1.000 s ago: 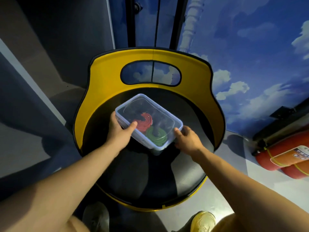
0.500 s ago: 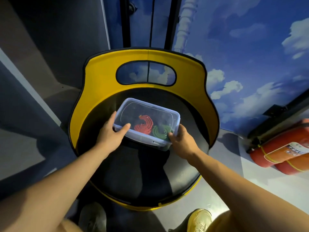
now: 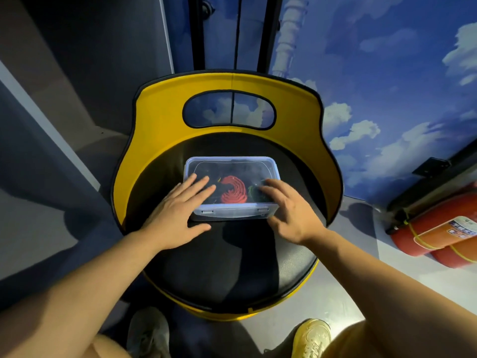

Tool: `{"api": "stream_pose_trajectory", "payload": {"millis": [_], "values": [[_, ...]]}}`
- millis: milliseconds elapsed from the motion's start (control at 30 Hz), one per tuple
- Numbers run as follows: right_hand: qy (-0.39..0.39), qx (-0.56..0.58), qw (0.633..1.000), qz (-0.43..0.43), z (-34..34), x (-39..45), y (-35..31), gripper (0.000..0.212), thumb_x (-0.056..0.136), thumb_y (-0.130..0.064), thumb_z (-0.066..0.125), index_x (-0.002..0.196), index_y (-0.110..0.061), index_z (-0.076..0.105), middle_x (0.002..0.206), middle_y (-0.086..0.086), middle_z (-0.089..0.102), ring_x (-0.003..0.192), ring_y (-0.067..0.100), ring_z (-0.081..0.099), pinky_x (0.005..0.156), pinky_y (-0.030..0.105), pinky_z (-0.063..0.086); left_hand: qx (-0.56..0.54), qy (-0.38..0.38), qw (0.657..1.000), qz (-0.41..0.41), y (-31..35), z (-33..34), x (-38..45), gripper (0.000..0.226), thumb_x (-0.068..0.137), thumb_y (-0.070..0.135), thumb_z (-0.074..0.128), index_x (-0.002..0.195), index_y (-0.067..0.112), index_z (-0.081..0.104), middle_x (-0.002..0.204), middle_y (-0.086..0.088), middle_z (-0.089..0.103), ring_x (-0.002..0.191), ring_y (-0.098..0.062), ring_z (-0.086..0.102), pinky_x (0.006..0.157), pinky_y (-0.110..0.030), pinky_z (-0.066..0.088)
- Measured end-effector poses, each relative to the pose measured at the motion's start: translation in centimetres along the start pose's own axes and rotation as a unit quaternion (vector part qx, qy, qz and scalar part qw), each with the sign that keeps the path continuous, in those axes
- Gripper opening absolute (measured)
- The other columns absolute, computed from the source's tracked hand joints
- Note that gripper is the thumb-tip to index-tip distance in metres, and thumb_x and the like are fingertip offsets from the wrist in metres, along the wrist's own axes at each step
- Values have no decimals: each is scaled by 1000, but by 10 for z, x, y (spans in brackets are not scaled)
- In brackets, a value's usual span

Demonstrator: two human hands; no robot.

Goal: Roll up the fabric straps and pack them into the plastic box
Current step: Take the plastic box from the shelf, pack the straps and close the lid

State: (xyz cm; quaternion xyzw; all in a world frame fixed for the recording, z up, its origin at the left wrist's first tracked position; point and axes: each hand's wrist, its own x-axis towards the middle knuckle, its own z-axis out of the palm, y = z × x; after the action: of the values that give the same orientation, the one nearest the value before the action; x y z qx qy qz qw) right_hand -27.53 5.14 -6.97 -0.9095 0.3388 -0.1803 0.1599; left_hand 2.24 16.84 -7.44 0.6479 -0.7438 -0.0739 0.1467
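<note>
A: Head view first. We are seeing the plastic box (image 3: 231,188) sitting flat on the black seat of the chair (image 3: 224,267), toward the seat's back edge, just in front of the yellow backrest (image 3: 165,112). Its clear lid (image 3: 232,165) is lying on top, and two small clips are showing on the near wall.

B: And we are making out the straps through that lid. A red rolled strap (image 3: 233,193) is lying coiled near the middle of the box, and a green rolled strap (image 3: 252,192) is sitting just beside it toward the box's right end, partly hidden under fingers. Something dark is filling the far part of the box; we cannot tell what.

A: The left hand (image 3: 178,215) is lying flat, fingers straight and spread, fingertips resting on the lid at the box's near left corner, thumb stretched out over the seat. It is gripping nothing.

B: The right hand (image 3: 291,210) is doing much the same at the near right corner: fingers extended and only slightly bent, their tips on the lid, clasping nothing. Whether they are pressing down, we cannot tell.

A: Beyond the chair, we are seeing red fire extinguishers (image 3: 438,228) lying on the floor by the wall painted with sky and clouds (image 3: 387,86), well apart from the seat's right edge. At the bottom of the view two shoes are showing, the yellow shoe (image 3: 312,337) on the right.
</note>
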Motion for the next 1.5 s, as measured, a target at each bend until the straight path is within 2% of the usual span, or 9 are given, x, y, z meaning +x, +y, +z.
{"api": "stream_pose_trajectory", "payload": {"millis": [167, 433, 600, 733, 833, 967, 1167, 1333, 1500], "values": [[8, -79, 996, -45, 6, 4, 6, 60, 81, -18, 76, 136, -4, 56, 145, 16, 50, 132, 33, 49, 112, 41, 43, 46, 43, 997, 50, -7, 12, 8, 67, 96, 22, 66, 154, 35, 35, 165, 1, 28, 155, -25, 17, 125, -45, 15], [44, -152, 983, -94, 26, 4, 23, 54, 90, -13, 72, 140, -2, 55, 146, 25, 50, 130, 45, 51, 111, 51, 43, 67, 75, 993, 54, -5, 21, 6, 69, 89, 8, 72, 150, 27, 47, 158, -7, 41, 150, -36, 28, 121, -51, 23], [40, -169, 980, -97, 32, -7, 30, 69, 92, -11, 67, 155, -13, 38, 160, 20, 33, 145, 42, 36, 115, 53, 38, 147, 66, 985, 63, -10, 28, 4, 82, 88, 5, 71, 157, 28, 33, 164, -10, 31, 153, -37, 21, 122, -53, 24], [3, -214, 974, -79, 29, -15, 27, 70, 102, -35, 50, 162, -27, 13, 168, 11, 11, 153, 34, 17, 122, 49, 21, 202, 22, 978, 44, -11, 31, 0, 98, 88, 6, 66, 162, 34, 7, 169, -10, 11, 156, -34, 3, 125, -50, 18], [-12, -199, 978, -68, 26, -18, 22, 74, 102, -52, 46, 162, -30, 9, 170, 6, 4, 156, 29, 9, 124, 49, 20, 199, 2, 979, 42, -9, 26, -2, 84, 98, 29, 55, 162, 35, -1, 170, -8, 1, 156, -31, -7, 126, -50, 16], [-15, -137, 989, -63, 23, -17, 19, 73, 101, -60, 45, 161, -30, 17, 170, 2, 5, 156, 26, 6, 124, 51, 21, 126, -13, 991, 33, -6, 20, -3, 69, 99, 65, 25, 161, 41, 5, 170, 3, -5, 156, -21, -14, 127, -45, 5], [44, -106, 990, -81, 33, -8, 28, 51, 106, -37, 49, 154, -24, 40, 164, 12, 28, 150, 35, 28, 116, 52, 37, 108, 39, 993, 35, -9, 25, 7, 55, 103, 52, 25, 152, 34, 42, 162, -3, 35, 153, -28, 22, 122, -46, 21], [65, -118, 988, -69, 36, -6, 24, 45, 106, -35, 45, 150, -24, 48, 158, 15, 38, 144, 39, 38, 113, 51, 42, 129, 60, 989, 46, -8, 27, 9, 61, 105, 53, 13, 147, 29, 51, 155, -8, 46, 147, -34, 36, 118, -51, 31], [74, -110, 989, -69, 36, -5, 21, 44, 105, -34, 46, 147, -21, 52, 155, 17, 42, 143, 40, 40, 116, 49, 38, 86, 84, 992, 44, -8, 31, 9, 48, 105, 46, 39, 145, 26, 55, 154, -7, 48, 148, -33, 35, 117, -56, 35]]}}
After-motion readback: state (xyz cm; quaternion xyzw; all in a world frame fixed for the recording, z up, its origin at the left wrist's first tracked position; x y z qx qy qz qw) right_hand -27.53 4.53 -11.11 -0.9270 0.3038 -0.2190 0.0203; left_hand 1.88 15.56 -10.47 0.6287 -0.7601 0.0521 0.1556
